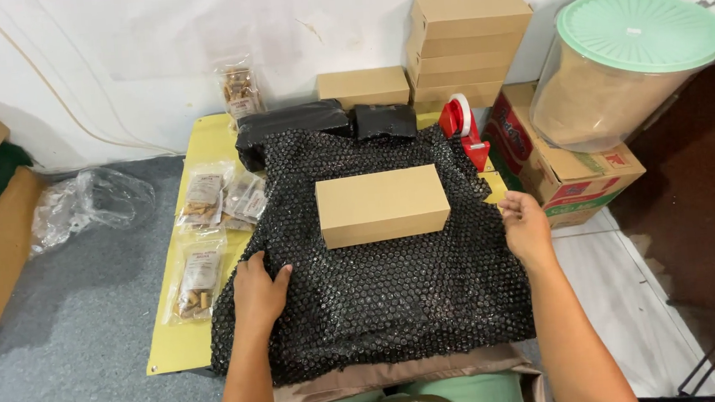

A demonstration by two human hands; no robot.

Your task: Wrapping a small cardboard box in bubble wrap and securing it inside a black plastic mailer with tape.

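Note:
A plain brown cardboard box [382, 204] lies in the middle of a black bubble-wrap sheet [382, 293] spread over a low yellow table [184, 346]. My left hand [258, 292] rests flat on the sheet's left side, fingers together, holding nothing. On the sheet's right edge lies my right hand [526, 226], fingers loosely apart and touching the wrap. Both hands are apart from the box.
Several clear snack pouches [207, 230] lie on the table's left. A black bubble-wrap roll [292, 125] and a red tape dispenser [462, 129] sit behind the sheet. Stacked brown boxes [464, 44] stand at the wall. A big tub with a green lid [627, 65] sits on a carton at right.

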